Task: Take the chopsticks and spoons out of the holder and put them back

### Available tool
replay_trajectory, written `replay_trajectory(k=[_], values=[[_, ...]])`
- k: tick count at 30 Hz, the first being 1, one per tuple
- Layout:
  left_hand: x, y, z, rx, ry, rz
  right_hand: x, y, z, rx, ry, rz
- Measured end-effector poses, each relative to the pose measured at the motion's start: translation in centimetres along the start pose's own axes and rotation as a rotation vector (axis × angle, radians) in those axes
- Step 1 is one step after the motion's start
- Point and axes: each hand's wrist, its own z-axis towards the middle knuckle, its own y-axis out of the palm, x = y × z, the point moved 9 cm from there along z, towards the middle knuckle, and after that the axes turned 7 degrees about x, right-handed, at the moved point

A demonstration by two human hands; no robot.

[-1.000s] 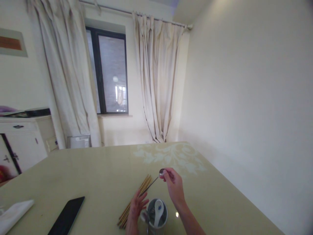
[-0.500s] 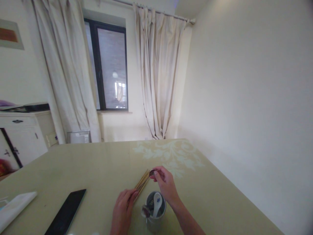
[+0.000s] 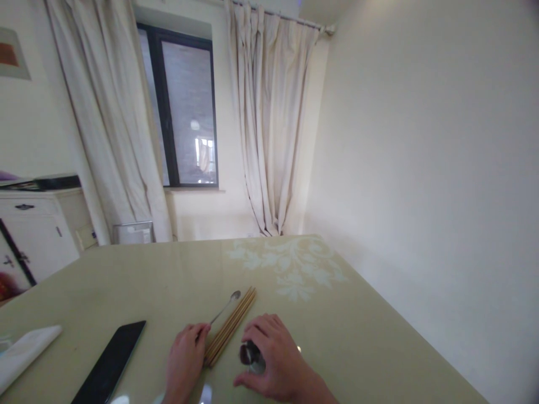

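From the head camera, the left hand (image 3: pixel 184 363) lay low on the yellow-green table (image 3: pixel 138 286), its fingers (image 3: pixel 201 333) loosely extended and gripping nothing, their tips touching the near end of a thin metal spoon (image 3: pixel 225 306) that lay flat just left of a bundle of wooden chopsticks (image 3: pixel 231 326). The right hand (image 3: pixel 275 359) was draped over the top of a cup (image 3: pixel 251 356), fingers curled around its rim, with a dark spoon bowl showing beneath them. Further left on the table lay a black phone (image 3: pixel 110 365) and a folded white cloth (image 3: pixel 25 356). Pale curtains (image 3: pixel 269 129) framed a dark window (image 3: pixel 185 112) behind.
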Motion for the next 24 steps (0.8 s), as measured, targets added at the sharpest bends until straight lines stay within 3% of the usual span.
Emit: replay_trajectory(k=[5, 13, 20, 24], values=[[-0.4, 0.5, 0.0, -0.003, 0.036, 0.060, 0.8, 0.7, -0.2, 0.052, -0.017, -0.102], [-0.3, 0.6, -0.1, 0.005, 0.048, 0.111, 1.9, -1.1, 0.1, 0.151, 0.006, -0.106], [0.2, 0.2, -0.4, -0.014, 0.005, 0.120, 2.5, -5.0, 1.1, 0.289, 0.081, 0.056], [0.4, 0.1, -0.5, -0.049, -0.021, 0.089, 5.6, -7.6, 1.1, 0.470, 0.249, 0.270]])
